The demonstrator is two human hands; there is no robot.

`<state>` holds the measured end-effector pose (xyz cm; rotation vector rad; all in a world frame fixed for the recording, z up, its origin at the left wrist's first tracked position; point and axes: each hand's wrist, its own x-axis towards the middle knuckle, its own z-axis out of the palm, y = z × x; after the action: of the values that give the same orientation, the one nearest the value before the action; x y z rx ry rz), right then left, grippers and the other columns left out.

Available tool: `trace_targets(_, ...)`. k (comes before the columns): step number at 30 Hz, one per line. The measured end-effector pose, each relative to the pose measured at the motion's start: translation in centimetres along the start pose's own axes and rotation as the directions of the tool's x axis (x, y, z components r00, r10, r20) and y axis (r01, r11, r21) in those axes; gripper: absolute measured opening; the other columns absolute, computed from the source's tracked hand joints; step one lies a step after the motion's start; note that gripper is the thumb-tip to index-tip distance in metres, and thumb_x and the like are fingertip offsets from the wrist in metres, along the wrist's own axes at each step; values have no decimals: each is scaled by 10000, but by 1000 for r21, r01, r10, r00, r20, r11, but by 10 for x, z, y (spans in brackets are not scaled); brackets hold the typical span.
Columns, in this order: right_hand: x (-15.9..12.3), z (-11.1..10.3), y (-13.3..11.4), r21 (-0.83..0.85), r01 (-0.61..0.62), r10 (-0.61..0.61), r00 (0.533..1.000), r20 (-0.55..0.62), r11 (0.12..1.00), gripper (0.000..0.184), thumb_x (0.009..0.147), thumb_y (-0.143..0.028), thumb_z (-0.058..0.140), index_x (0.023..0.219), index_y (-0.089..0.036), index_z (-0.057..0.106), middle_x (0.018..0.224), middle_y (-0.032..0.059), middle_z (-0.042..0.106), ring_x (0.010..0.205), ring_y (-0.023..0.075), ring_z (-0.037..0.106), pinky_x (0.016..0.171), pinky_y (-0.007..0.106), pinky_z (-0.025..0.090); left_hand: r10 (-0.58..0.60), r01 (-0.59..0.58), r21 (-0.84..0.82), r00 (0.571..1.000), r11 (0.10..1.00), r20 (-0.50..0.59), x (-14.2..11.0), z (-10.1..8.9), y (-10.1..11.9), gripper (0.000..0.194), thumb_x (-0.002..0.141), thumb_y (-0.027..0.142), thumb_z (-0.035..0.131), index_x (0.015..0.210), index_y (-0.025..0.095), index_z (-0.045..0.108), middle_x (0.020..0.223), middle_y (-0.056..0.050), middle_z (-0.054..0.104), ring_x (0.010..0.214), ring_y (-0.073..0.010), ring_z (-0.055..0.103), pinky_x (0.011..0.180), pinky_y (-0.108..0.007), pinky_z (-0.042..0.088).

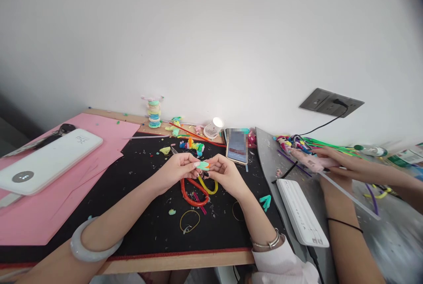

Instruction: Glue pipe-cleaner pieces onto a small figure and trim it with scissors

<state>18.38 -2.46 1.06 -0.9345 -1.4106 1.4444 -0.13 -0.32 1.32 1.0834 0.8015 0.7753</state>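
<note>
Over the middle of the black mat, my left hand and my right hand meet fingertip to fingertip. Both pinch a small mint-green fuzzy piece with a bit of orange at its right end; it looks like bent pipe cleaner. Just below lies a pair of scissors with an orange and a yellow handle loop, partly hidden by my hands. Behind my fingers is a multicoloured bundle of pipe cleaner. A bent teal pipe cleaner piece rests right of my right forearm.
Fuzz scraps and a rubber band lie on the black mat. Farther back stand a striped fuzzy spool, a paper cup and a phone. Pink sheets lie left. A co-worker's hands work at right beside a white power bank.
</note>
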Motion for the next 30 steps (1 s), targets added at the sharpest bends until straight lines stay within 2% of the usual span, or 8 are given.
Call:
trace_targets(10,1,1,1,-30,37,-40,993,-107,999,150,700,-247,708,760,-170,594,757,20,698,582,123,638,590,266,535,82,-82,10,997,997,7,1,1,-4,209,739,318,669,795,130,595,655,-4,639,617,-110,599,698,-302,503)
trace_targets(21,3,0,3,-52,64,-72,984,-163,997,195,710,-324,701,703,-172,579,613,6,670,537,137,635,559,277,544,124,-126,22,990,992,72,-2,3,-1,220,788,352,610,816,139,568,777,-44,668,725,-151,639,775,-353,510)
trace_targets(26,3,1,2,-58,66,-74,984,-161,996,215,703,-336,706,681,-172,569,605,8,668,531,134,628,546,267,532,184,-191,146,981,971,55,-2,5,-1,224,740,329,660,829,149,561,743,-26,662,704,-164,639,750,-363,515)
trace_targets(30,3,1,3,-65,60,-69,985,-156,996,211,705,-333,702,676,-173,568,614,8,669,515,126,616,530,258,521,244,-253,241,968,937,67,-1,4,-3,181,774,333,616,815,159,585,725,-14,655,692,-160,635,729,-332,506)
